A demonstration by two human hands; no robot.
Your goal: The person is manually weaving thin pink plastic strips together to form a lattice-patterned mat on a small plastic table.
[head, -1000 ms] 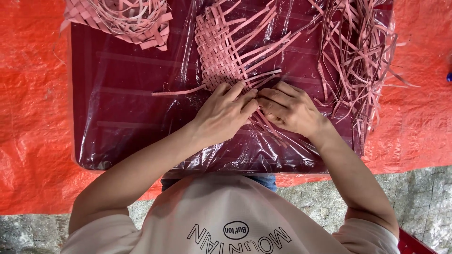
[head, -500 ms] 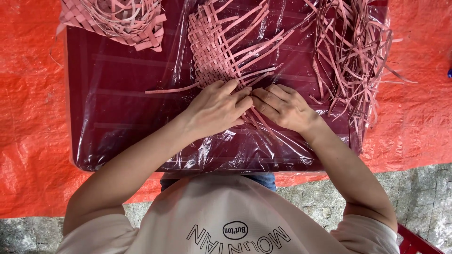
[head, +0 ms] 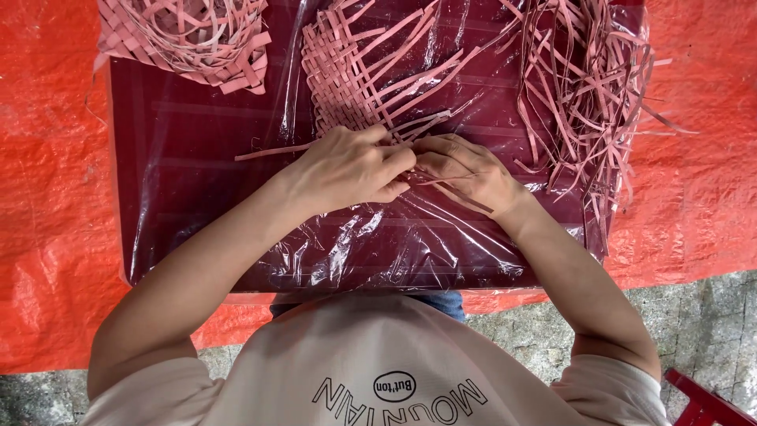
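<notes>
Pink strips are pinched by both hands, left [head: 347,167] & right [head: 465,170], at the woven mat [head: 347,79] edge. Loose strips [head: 591,87] are piled at 2 o'clock on the surface [head: 189,197]; another weave [head: 185,35] sits at 10.

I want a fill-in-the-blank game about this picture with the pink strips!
1. The left hand and right hand meet at the near edge of the half-woven mat, which is made of ____ strips.
2. The table is wrapped in clear ____.
3. The loose pile of strips lies on the person's ____ side.
4. The sheet under the table is ____.

Missing words: pink; plastic; right; orange
</notes>
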